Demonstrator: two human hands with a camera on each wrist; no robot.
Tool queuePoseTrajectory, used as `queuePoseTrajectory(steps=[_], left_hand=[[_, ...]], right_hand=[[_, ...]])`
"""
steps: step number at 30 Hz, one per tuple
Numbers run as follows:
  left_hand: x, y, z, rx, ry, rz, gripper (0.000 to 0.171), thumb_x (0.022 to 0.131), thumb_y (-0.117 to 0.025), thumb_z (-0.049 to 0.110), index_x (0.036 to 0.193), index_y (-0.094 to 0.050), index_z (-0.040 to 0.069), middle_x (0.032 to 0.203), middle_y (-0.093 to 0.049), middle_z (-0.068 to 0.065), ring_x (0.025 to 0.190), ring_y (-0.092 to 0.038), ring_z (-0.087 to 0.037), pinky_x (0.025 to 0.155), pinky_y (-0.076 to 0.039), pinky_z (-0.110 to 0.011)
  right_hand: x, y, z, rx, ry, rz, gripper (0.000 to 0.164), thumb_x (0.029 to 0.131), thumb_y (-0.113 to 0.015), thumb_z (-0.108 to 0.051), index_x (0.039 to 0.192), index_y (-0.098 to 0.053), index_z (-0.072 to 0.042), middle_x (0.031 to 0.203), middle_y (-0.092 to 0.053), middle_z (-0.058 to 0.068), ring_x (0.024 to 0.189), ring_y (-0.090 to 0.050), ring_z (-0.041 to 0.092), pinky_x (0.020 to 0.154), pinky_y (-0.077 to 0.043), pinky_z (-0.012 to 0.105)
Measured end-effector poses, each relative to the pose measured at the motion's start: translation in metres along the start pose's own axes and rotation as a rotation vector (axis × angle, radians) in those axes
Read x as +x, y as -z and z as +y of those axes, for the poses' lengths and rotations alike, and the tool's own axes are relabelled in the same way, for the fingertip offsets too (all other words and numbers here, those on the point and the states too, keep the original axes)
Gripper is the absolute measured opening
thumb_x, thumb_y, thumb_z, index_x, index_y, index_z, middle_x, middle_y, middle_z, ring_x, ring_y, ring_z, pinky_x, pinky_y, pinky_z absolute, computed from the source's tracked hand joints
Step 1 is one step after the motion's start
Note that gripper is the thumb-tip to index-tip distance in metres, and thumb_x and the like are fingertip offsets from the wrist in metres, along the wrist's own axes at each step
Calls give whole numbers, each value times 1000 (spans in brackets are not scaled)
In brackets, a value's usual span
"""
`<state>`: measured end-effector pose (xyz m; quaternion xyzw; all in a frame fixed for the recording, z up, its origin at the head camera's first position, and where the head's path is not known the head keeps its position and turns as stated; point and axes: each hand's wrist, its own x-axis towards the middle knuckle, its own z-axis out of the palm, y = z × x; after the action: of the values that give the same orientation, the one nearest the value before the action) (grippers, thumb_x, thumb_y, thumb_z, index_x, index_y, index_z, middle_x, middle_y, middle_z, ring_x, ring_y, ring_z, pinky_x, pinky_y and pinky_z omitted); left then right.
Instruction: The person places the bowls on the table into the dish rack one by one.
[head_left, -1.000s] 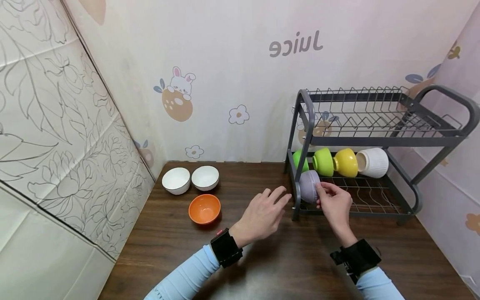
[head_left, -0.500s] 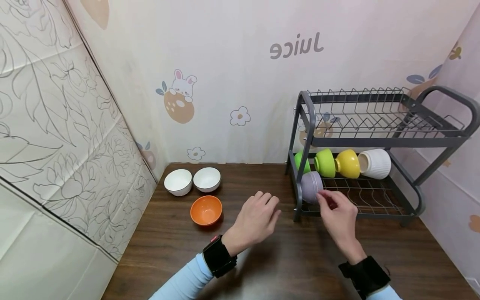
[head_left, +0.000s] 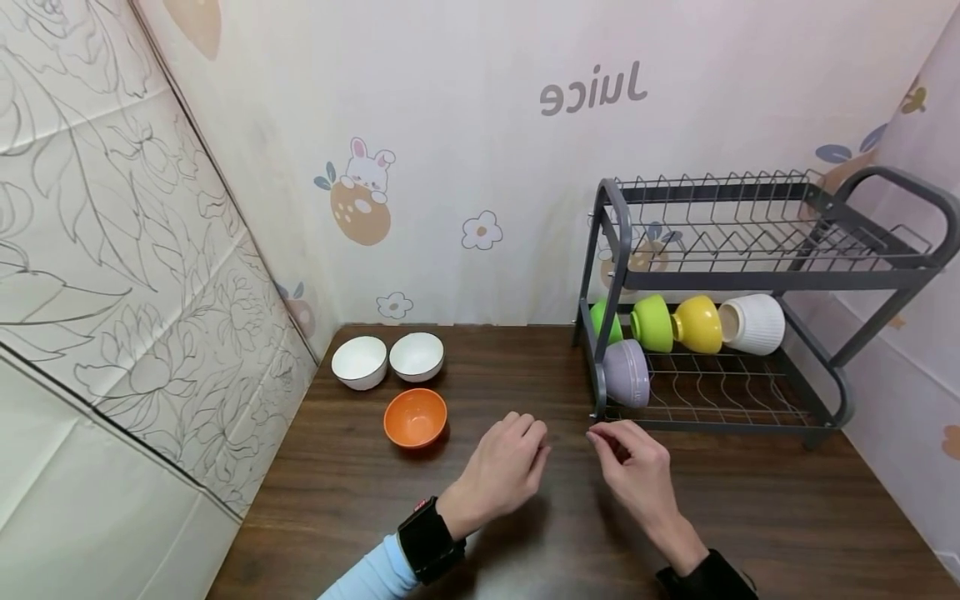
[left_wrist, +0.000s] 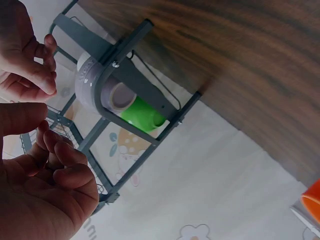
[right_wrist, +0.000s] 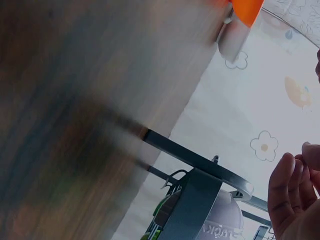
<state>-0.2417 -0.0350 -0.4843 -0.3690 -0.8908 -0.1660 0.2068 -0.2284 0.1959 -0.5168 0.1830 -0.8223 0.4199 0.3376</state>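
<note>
A lavender bowl stands on its side at the front left of the lower tier of a dark grey dish rack. My right hand is in front of the rack, below that bowl in the head view, thumb near the fingertips and holding nothing. To its left, over the table, hovers my left hand with loosely curled fingers and nothing in them. Both hands also show in the left wrist view, the left hand nearer the camera. An orange bowl sits upright to the left of my hands.
Behind the orange bowl are two white bowls, one at left and one at right. Along the rack's lower back row lie green bowls, a yellow bowl and a ribbed white cup. The wall borders the wooden table.
My right hand has let go of the lavender bowl and drawn back toward me and left. The bowl stays in the rack. My left hand has moved left and slightly down, its fingers more curled.
</note>
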Motion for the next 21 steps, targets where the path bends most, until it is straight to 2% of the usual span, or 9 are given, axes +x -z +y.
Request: queuePoseTrajectory(steps=[5, 9, 11, 13, 16, 18, 21], left_hand=[[-6, 2, -13, 14, 32, 16, 11, 97, -73, 16, 94, -62, 17, 84, -53, 6, 77, -51, -12, 68, -45, -23], [-7, 12, -40, 83, 60, 57, 14, 89, -76, 6, 97, -66, 12, 88, -61, 0, 80, -59, -20, 68, -51, -32], [-8, 22, -64, 113, 85, 84, 16, 86, -74, 1, 97, -67, 9, 90, -63, -3, 81, -62, -24, 70, -53, -37], [-11, 33, -94, 135, 112, 129, 16, 84, -73, -4, 94, -67, 7, 87, -63, -6, 80, -63, -29, 68, -53, -42], [-20, 47, -146, 184, 206, 158, 12, 86, -71, -6, 94, -71, 3, 87, -65, -10, 80, -64, -33, 68, -52, -47], [-32, 52, -179, 229, 295, 144, 9, 88, -74, -3, 96, -73, 1, 88, -66, -12, 83, -65, -37, 69, -51, -51], [-56, 53, -219, 284, 440, 63, 17, 88, -78, 3, 105, -76, -1, 99, -69, -16, 93, -66, -41, 76, -48, -56]], right_hand=[[-4, -2, -4, -18, -23, -4, 25, 84, -83, 10, 97, -78, -11, 89, -69, -3, 68, -54, 8, 56, -44, 20], [-5, -2, -5, -15, -27, -6, 27, 83, -84, 11, 97, -78, -12, 88, -68, -5, 68, -54, 8, 56, -44, 20], [-5, -3, -5, -4, -24, -7, 26, 83, -83, 11, 97, -78, -11, 89, -68, -5, 68, -54, 8, 56, -44, 20], [-4, -3, -4, 7, -17, -12, 25, 84, -83, 11, 98, -78, -10, 89, -68, -4, 68, -54, 8, 57, -44, 19], [-2, -2, -2, 16, -18, -23, 23, 85, -82, 10, 99, -78, -8, 90, -69, -2, 69, -54, 8, 58, -44, 18], [-1, -1, -1, 15, -24, -30, 23, 86, -81, 10, 99, -78, -8, 91, -68, -2, 69, -54, 7, 58, -44, 16], [-1, 0, 0, 6, -34, -37, 23, 85, -81, 11, 100, -78, -8, 91, -68, -3, 70, -54, 7, 59, -43, 15]])
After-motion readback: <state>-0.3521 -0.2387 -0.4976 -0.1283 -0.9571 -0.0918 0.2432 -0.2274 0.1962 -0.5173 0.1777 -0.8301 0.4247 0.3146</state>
